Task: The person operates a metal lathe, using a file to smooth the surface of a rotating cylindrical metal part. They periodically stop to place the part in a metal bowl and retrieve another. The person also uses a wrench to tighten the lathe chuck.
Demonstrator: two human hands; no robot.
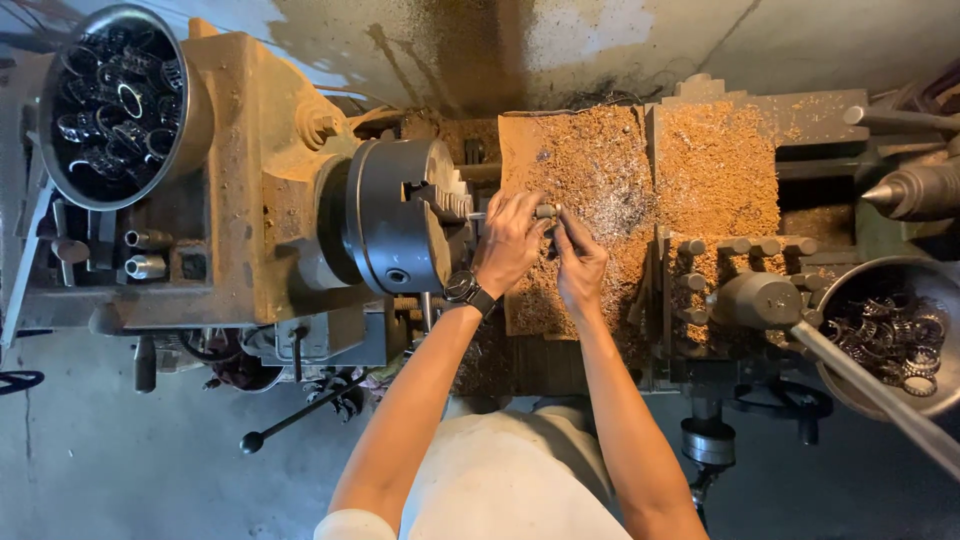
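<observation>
I look down on a lathe. Its dark round chuck point(395, 215) sits left of centre, jaws facing right. My left hand point(508, 243), a dark watch on its wrist, is just right of the chuck jaws, fingers closed around a small metal cylindrical piece point(545, 211) on a thin shaft sticking out of the chuck. My right hand point(578, 262) is close beside it, fingertips pinched at the same small piece from the right. What lies under the fingers is hidden.
Orange-brown chips cover the carriage point(640, 170) and tool post point(755, 295). A metal bowl of ring-shaped parts point(120, 105) rests on the headstock; another bowl of rings point(895, 330) sits at right. The tailstock point point(915, 192) and a long handle point(880, 395) are at right.
</observation>
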